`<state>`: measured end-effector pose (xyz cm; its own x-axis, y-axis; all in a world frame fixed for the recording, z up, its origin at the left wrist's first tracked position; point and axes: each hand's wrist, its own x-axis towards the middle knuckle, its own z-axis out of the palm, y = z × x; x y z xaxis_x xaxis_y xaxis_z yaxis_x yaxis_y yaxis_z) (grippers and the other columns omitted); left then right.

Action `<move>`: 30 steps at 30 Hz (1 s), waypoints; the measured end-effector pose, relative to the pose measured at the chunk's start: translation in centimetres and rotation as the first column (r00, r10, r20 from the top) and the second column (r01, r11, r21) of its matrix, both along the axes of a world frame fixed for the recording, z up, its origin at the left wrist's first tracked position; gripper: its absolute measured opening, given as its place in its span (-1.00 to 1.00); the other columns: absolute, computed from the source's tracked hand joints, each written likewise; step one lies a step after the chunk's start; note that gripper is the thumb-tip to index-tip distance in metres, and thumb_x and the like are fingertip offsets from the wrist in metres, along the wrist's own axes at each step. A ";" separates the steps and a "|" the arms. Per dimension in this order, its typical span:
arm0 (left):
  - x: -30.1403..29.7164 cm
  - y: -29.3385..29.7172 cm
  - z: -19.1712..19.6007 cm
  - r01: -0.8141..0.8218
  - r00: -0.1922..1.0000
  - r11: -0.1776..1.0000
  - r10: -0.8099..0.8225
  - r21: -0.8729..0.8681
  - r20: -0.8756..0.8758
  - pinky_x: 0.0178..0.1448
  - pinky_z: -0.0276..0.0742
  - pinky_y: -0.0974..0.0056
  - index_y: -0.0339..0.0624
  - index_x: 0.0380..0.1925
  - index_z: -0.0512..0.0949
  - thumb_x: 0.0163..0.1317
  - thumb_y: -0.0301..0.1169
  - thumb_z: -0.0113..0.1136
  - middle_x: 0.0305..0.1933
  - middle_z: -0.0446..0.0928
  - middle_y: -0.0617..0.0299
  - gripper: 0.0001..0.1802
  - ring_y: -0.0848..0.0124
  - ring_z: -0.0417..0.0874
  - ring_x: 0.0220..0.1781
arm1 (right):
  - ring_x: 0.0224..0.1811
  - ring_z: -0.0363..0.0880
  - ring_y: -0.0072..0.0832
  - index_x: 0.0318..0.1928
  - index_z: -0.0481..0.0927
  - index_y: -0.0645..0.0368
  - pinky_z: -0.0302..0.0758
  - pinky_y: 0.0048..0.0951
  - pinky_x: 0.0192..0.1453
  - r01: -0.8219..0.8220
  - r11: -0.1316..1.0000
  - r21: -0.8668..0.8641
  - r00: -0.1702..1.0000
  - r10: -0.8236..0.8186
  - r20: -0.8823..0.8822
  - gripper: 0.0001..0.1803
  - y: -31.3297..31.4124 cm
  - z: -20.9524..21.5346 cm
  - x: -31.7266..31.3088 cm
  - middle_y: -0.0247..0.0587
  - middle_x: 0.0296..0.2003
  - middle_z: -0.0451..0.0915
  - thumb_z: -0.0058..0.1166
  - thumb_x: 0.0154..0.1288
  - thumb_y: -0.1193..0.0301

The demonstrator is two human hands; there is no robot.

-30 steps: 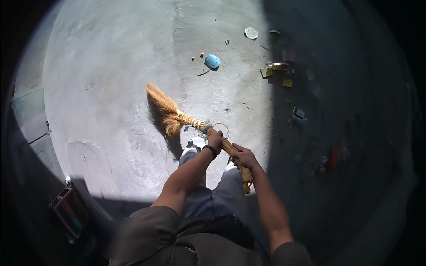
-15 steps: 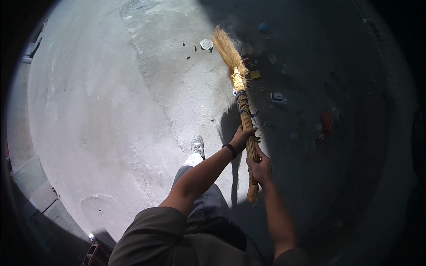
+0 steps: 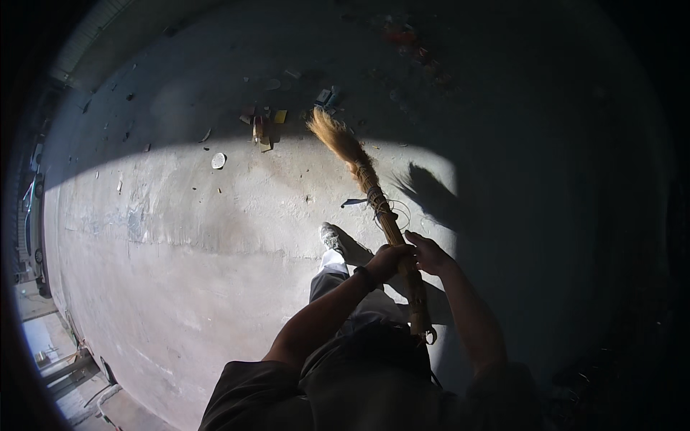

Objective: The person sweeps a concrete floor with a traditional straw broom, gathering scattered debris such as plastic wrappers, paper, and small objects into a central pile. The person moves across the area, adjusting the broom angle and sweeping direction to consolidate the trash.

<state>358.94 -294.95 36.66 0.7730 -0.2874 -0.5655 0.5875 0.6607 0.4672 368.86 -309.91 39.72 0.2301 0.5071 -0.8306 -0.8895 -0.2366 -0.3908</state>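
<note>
A straw broom slants across the middle of the head view, its tan bristles pointing away from me and its bound handle end near my body. My left hand, with a dark band at the wrist, is closed around the handle. Beside that grip, on the handle's right, my right hand is open with its fingers extended; whether it touches the handle is hard to tell. A loose loop of cord or wire hangs from the binding. Past the bristle tip lies a small box.
Scattered litter lies on the concrete floor: a round white disc, a yellow piece, a brownish carton and reddish scraps. Deep shadow covers the far and right floor. A vehicle shows at the left rim.
The view has turned to the right, so the litter now sits farther left. My right hand has loosened from the lower handle and moved up beside my left, which still grips.
</note>
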 end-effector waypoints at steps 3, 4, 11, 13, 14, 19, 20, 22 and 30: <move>-1.3 -6.5 3.3 0.233 0.972 0.972 -0.232 -0.040 0.037 0.08 0.64 0.19 -0.33 0.03 0.51 0.35 -0.27 0.20 -0.05 0.63 0.09 -0.62 0.31 0.70 -0.04 | -0.07 0.66 -0.13 0.09 0.33 0.42 0.64 -0.06 0.04 0.225 0.972 0.063 0.971 -0.229 0.066 -0.51 -5.2 -2.7 -1.8 0.04 -0.10 0.52 0.16 0.29 0.35; -1.8 -7.8 3.8 0.340 0.940 0.940 -0.340 -0.034 0.030 0.09 0.63 0.18 -0.33 0.05 0.50 0.36 -0.26 0.20 -0.04 0.62 0.09 -0.60 0.31 0.70 -0.04 | -0.11 0.68 -0.15 0.04 0.34 0.46 0.65 -0.09 0.03 0.389 0.919 0.067 0.919 -0.392 0.034 -0.55 -7.2 -3.8 -2.2 0.02 -0.17 0.55 0.13 0.27 0.40; -3.2 -16.3 2.6 0.357 0.866 0.802 -0.476 -0.479 -0.153 0.15 0.63 0.01 -0.35 0.06 0.46 0.38 -0.24 0.20 -0.09 0.57 0.10 -0.58 0.18 0.66 -0.04 | -0.54 0.53 -0.37 -0.28 0.47 0.26 0.53 -0.30 -0.38 0.692 0.626 -0.360 0.722 -0.615 0.318 -0.76 -20.4 -12.4 -6.0 -0.24 -0.53 0.50 0.22 0.16 0.39; -2.3 -18.1 0.3 0.457 0.799 0.762 -0.578 -0.459 -0.164 0.14 0.64 0.05 -0.32 0.01 0.47 0.38 -0.24 0.19 -0.12 0.55 0.12 -0.62 0.23 0.65 -0.08 | -0.57 0.48 -0.41 -0.32 0.44 0.19 0.48 -0.33 -0.42 0.700 0.558 -0.446 0.688 -0.693 0.213 -0.77 -22.6 -15.0 -7.7 -0.29 -0.56 0.46 0.23 0.18 0.37; -2.0 -18.7 -1.0 0.495 0.768 0.738 -0.618 -0.458 -0.166 0.13 0.64 0.07 -0.31 -0.01 0.47 0.39 -0.24 0.19 -0.14 0.55 0.12 -0.64 0.26 0.64 -0.10 | -0.57 0.46 -0.43 -0.33 0.42 0.15 0.46 -0.35 -0.44 0.737 0.543 -0.403 0.648 -0.738 0.190 -0.79 -23.6 -15.9 -8.7 -0.30 -0.56 0.44 0.21 0.20 0.37; 0.8 -16.4 -9.0 0.677 0.677 0.618 -0.736 -0.399 0.008 -0.42 0.43 0.32 -0.18 -0.27 0.46 0.39 -0.20 0.17 -0.39 0.52 0.24 -0.73 0.42 0.46 -0.50 | -0.60 0.41 -0.46 -0.30 0.33 0.05 0.39 -0.35 -0.51 0.769 0.479 -0.424 0.537 -0.843 0.022 -0.82 -21.3 -20.8 -11.0 -0.35 -0.56 0.37 0.10 0.20 0.44; 1.7 -14.0 -10.2 0.735 0.616 0.568 -0.788 -0.370 0.012 -0.43 0.44 0.32 -0.17 -0.26 0.45 0.39 -0.20 0.17 -0.38 0.52 0.25 -0.74 0.43 0.47 -0.51 | -0.59 0.39 -0.47 -0.29 0.29 0.04 0.39 -0.35 -0.51 0.774 0.487 -0.405 0.548 -0.836 0.041 -0.80 -18.7 -22.1 -10.8 -0.35 -0.55 0.33 0.07 0.20 0.45; 4.4 -5.9 -11.7 0.723 0.651 0.663 -0.748 -0.194 -0.132 -0.44 0.49 0.35 -0.11 0.00 0.34 0.35 -0.29 0.16 -0.37 0.52 0.25 -0.69 0.46 0.52 -0.51 | -0.60 0.34 -0.49 -0.35 0.31 0.03 0.36 -0.34 -0.51 0.825 0.447 -0.346 0.524 -0.835 0.170 -0.83 -10.2 -25.7 -7.7 -0.37 -0.55 0.30 0.06 0.16 0.48; 14.1 34.1 -2.0 0.385 0.828 0.866 -0.172 0.320 -0.533 -0.51 0.37 0.48 0.15 0.37 0.23 0.37 -0.37 0.08 -0.39 0.43 0.34 -0.42 0.58 0.42 -0.55 | -0.42 0.60 -0.32 -0.11 0.43 0.30 0.60 -0.26 -0.35 0.474 0.859 -0.193 0.863 -0.497 -0.092 -0.62 41.1 -26.0 8.5 -0.09 -0.38 0.55 0.17 0.03 0.49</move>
<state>373.00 -260.87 34.70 0.2994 -0.1156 -0.9471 0.9312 0.2514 0.2637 377.40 -268.81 13.77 0.2934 0.2192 -0.9305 -0.9482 0.1909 -0.2540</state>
